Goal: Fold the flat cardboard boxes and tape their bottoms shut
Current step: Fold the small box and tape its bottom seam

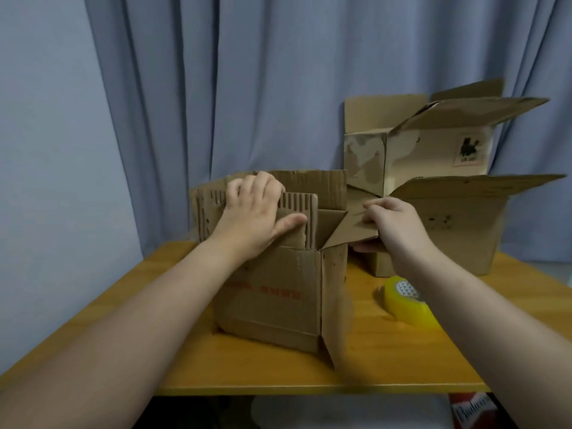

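1. Centrally in the head view, a brown cardboard box (272, 289) stood on the wooden table (216, 366), just in front of the person, with faint red print across its near wall and its upper flaps not yet closed.
2. The left hand (253, 212) gripped the near flap (298, 201), which stood roughly upright with its corrugated ribs exposed. The fingers were curled over the flap's top edge and the thumb lay pressed flat against its near face.
3. The right hand (393, 224) pinched the side flap (349, 227) at the box's right edge, fingers on top and thumb underneath. That flap was tilted outward to the right.
4. A far flap (315, 184) rose behind the left hand's fingers, taller than the near one.
5. A roll of yellow tape (405, 301) lay on the table to the right of the box, near it but apart, and partly hidden by the right forearm.
6. Two more boxes were stacked at the rear right. The lower open box (458, 230) stood on the table, and the upper box (433, 156), bearing a small label, sat on top with its flaps raised.
7. A blue-grey curtain (247, 72) hung behind everything.
8. Below the table's front edge, a red package (470, 410) with white lettering showed, too blurred to read.
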`<state>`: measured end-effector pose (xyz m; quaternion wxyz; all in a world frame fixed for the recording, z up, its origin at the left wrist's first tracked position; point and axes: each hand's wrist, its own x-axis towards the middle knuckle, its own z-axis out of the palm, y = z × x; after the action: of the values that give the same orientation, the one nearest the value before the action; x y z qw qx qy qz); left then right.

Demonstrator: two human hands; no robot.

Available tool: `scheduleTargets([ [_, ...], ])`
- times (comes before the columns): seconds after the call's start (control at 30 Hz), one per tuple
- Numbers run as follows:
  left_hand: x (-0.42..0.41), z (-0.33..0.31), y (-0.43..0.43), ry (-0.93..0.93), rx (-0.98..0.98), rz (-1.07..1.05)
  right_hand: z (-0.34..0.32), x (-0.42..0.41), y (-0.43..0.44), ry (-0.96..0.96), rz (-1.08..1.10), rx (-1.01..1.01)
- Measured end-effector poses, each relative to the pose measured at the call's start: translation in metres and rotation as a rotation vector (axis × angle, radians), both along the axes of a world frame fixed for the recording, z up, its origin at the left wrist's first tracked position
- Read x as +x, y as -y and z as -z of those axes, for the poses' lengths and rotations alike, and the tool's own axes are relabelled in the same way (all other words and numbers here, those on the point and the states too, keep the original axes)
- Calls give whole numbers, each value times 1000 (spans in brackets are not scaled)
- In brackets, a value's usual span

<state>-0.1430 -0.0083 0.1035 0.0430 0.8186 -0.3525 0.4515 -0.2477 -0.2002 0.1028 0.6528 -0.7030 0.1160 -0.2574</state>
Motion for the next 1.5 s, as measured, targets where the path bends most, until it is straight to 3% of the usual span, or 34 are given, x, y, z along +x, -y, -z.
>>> scheduleTargets([
  [0.1,-8,9,9,-203,-88,52,14,10,-1,33,59,-7],
  [0.23,-12,16,12,-206,-92,82,16,15,-1,65,46,-114],
  [0.3,-5,16,8,-162,-158,114,15,13,0,92,-153,-249],
  [0.4,7,19,-1,-49,-311,237,19,10,12,64,-347,-605],
  [0.53,18,25,-14,78,-338,259,27,11,37,16,-476,-776],
  [0.57,19,26,-15,81,-342,257,29,13,39,39,-399,-894],
  [0.63,18,28,-14,64,-324,259,29,20,39,247,-49,-1229],
  [0.7,19,29,-13,36,-284,271,27,26,36,487,174,-1382],
  [0.9,28,28,-27,-148,-170,224,19,30,28,667,215,-1511],
  [1.13,16,22,-34,-350,-383,385,0,37,20,568,240,-1617],
  [1.2,9,10,-30,-388,-260,382,-7,44,14,555,240,-1642],
  [1.27,7,2,-20,-307,-34,239,-11,53,8,558,246,-1699],
  [1.33,10,-1,-15,-321,33,199,-15,58,5,528,264,-1746],
  [1.43,12,-3,-16,-384,-6,248,-29,56,6,321,205,-1658],
  [1.5,13,-7,-18,-381,0,238,-35,51,10,189,58,-1452],
])
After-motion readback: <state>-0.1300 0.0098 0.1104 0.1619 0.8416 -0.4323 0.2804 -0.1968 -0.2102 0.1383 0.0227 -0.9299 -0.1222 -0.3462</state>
